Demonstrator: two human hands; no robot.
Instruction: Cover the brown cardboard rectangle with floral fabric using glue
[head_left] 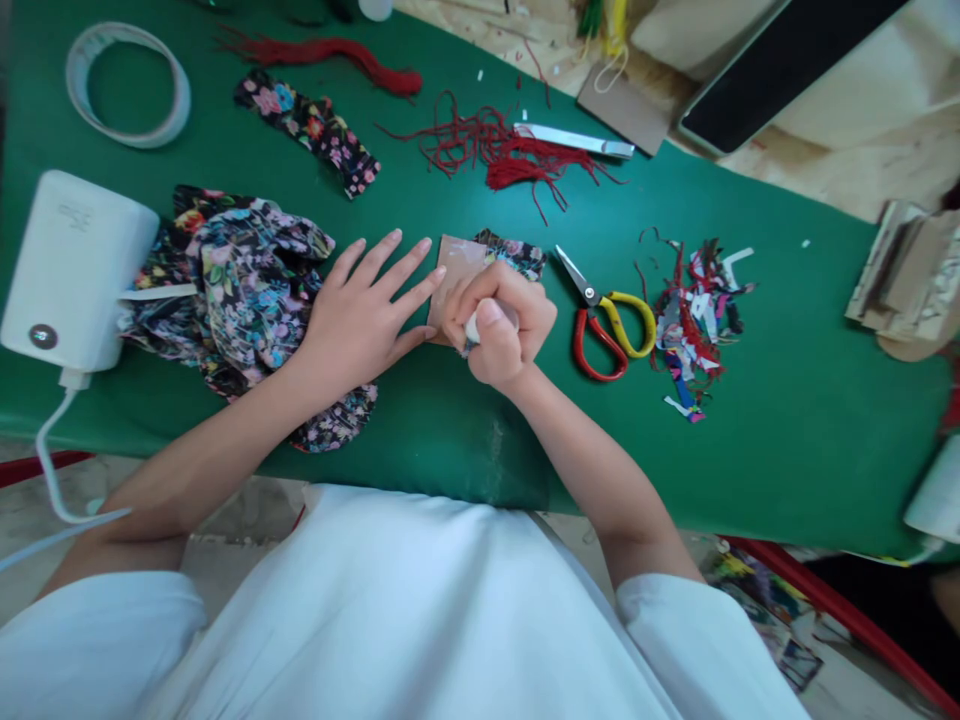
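Note:
My left hand (367,315) lies open with its fingers spread, partly over a bunched floral cloth (240,270). Its fingertips reach the left edge of a brown cardboard piece (459,258). My right hand (504,325) is closed around a white, rounded container, mostly hidden in the fist, directly over that cardboard. Whitish, shiny smears show on the card's upper part. A bit of dark floral fabric (517,252) sticks out beyond the card at the upper right. Just right of this hand lie scissors (592,297) with one yellow and one red handle, blades parted.
A power bank (82,270) with a cable stands left, below a tape roll (177,105). Red threads (480,140), tweezers (577,138) and a floral strip (311,130) lie farther back. Scraps (697,310) are heaped right, near stacked cardboard (904,275). A phone-like black device (787,70) is behind.

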